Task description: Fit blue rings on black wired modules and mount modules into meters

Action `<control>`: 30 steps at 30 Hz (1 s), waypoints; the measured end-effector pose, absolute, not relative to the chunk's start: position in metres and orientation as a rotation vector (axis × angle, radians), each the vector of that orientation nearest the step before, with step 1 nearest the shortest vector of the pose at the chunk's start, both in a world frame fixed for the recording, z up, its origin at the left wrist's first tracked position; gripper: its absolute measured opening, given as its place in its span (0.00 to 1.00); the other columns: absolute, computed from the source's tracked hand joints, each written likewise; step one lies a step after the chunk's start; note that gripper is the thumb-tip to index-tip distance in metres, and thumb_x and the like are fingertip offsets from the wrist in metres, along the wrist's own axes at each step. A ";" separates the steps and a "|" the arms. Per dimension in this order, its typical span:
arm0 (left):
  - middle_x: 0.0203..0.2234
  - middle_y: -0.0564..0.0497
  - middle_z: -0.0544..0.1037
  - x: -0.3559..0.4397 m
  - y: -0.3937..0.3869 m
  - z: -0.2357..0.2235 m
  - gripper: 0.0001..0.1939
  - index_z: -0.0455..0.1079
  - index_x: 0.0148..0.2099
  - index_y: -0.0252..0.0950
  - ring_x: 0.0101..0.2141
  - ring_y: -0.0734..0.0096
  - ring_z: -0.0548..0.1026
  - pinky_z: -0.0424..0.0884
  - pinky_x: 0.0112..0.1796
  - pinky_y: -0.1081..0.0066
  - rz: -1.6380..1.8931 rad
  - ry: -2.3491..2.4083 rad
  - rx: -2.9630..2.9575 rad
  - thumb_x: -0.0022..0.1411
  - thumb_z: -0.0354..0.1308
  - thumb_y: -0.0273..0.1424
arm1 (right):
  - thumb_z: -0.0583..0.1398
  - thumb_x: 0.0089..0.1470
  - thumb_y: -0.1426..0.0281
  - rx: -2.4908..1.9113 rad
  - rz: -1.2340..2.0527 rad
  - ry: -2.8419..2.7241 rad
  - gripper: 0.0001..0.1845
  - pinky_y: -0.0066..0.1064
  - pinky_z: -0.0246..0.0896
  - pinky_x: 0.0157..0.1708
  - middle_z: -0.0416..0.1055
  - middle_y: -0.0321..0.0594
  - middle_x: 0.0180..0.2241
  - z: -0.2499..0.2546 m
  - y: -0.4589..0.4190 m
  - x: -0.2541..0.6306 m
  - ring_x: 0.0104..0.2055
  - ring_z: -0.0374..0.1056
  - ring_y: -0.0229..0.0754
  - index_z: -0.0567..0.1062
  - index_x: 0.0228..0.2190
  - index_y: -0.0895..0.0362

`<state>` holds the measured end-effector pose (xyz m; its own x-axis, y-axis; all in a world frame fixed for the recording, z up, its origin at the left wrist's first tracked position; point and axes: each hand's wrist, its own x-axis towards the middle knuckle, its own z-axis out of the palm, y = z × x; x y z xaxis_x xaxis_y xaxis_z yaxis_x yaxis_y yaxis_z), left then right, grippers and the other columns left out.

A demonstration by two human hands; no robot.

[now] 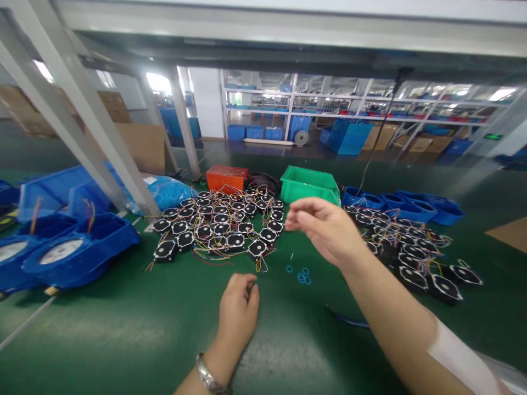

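My left hand (239,310) rests low on the green table, its fingers loosely curled in and nothing visible in them. A metal-banded watch or bracelet (209,376) is on that wrist. Raised over the table, my right hand (325,230) has its fingers bent toward the thumb; whatever is between them, if anything, is hidden. Below it lie several thin blue rings (303,276) and a small pale pin (292,256). Several black, motor-like units (185,240) with white-edged tops and coloured wires spread beyond my left hand. More such units (413,277) sit to the right of my right arm.
Behind my right hand stands a green bin (308,184), with an orange box (227,178) to its left. Large blue housings (82,255) occupy the left side; smaller blue housings (405,206) lie at the right. A blue-handled tool (352,320) lies beside my right forearm. Metal posts (99,126) rise at left.
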<state>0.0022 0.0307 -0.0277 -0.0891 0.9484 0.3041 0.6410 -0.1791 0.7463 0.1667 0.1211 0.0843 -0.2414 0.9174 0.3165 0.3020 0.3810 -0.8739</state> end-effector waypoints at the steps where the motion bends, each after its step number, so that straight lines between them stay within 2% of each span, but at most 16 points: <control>1: 0.25 0.50 0.66 0.002 0.031 -0.028 0.08 0.65 0.34 0.34 0.24 0.72 0.65 0.64 0.27 0.71 1.157 1.724 1.811 0.54 0.46 0.27 | 0.52 0.52 0.70 -1.199 0.821 -1.762 0.14 0.26 0.61 0.41 0.66 0.41 0.38 0.078 0.140 0.164 0.37 0.64 0.31 0.65 0.41 0.62; 2: 0.25 0.50 0.66 0.003 0.031 -0.028 0.08 0.65 0.34 0.34 0.24 0.72 0.65 0.64 0.27 0.71 1.153 1.723 1.795 0.54 0.46 0.27 | 0.52 0.51 0.72 -1.405 0.716 -1.764 0.14 0.25 0.60 0.43 0.66 0.41 0.38 0.069 0.160 0.162 0.38 0.64 0.31 0.65 0.41 0.63; 4: 0.25 0.50 0.66 0.003 0.031 -0.028 0.08 0.65 0.34 0.34 0.25 0.71 0.65 0.64 0.28 0.71 1.138 1.716 1.775 0.54 0.45 0.26 | 0.53 0.48 0.76 -1.547 0.647 -1.776 0.15 0.29 0.56 0.47 0.65 0.46 0.41 0.049 0.197 0.160 0.42 0.63 0.35 0.67 0.41 0.66; 9: 0.26 0.49 0.66 0.002 0.031 -0.032 0.08 0.64 0.35 0.34 0.27 0.70 0.66 0.64 0.30 0.69 1.107 1.688 1.753 0.54 0.45 0.27 | 0.53 0.49 0.74 -1.697 0.546 -1.840 0.21 0.36 0.46 0.54 0.58 0.51 0.48 0.004 0.240 0.157 0.51 0.55 0.44 0.64 0.45 0.68; 13: 0.26 0.49 0.65 0.003 0.032 -0.032 0.08 0.64 0.35 0.35 0.27 0.70 0.66 0.63 0.29 0.69 1.081 1.694 1.739 0.54 0.45 0.27 | 0.51 0.50 0.72 -1.718 0.532 -1.913 0.21 0.35 0.48 0.53 0.58 0.49 0.48 -0.009 0.231 0.151 0.51 0.55 0.43 0.63 0.47 0.67; 20: 0.25 0.50 0.65 0.005 0.032 -0.031 0.07 0.64 0.33 0.36 0.26 0.70 0.66 0.62 0.28 0.71 1.113 1.697 1.730 0.53 0.45 0.25 | 0.51 0.52 0.71 -1.651 0.574 -2.087 0.16 0.22 0.57 0.45 0.66 0.38 0.41 -0.011 0.232 0.151 0.42 0.63 0.32 0.68 0.43 0.59; 27: 0.23 0.53 0.65 0.006 0.032 -0.035 0.06 0.61 0.29 0.36 0.24 0.72 0.65 0.60 0.27 0.72 1.087 1.722 1.689 0.52 0.44 0.23 | 0.55 0.47 0.74 -1.810 0.412 -2.151 0.11 0.29 0.55 0.47 0.68 0.41 0.38 -0.017 0.274 0.148 0.42 0.63 0.37 0.73 0.35 0.58; 30: 0.22 0.54 0.65 0.007 0.032 -0.034 0.06 0.61 0.29 0.37 0.23 0.73 0.65 0.60 0.27 0.72 1.067 1.707 1.675 0.53 0.44 0.25 | 0.56 0.47 0.73 -1.769 0.412 -2.238 0.12 0.26 0.56 0.46 0.67 0.36 0.39 -0.021 0.285 0.140 0.42 0.63 0.33 0.72 0.37 0.55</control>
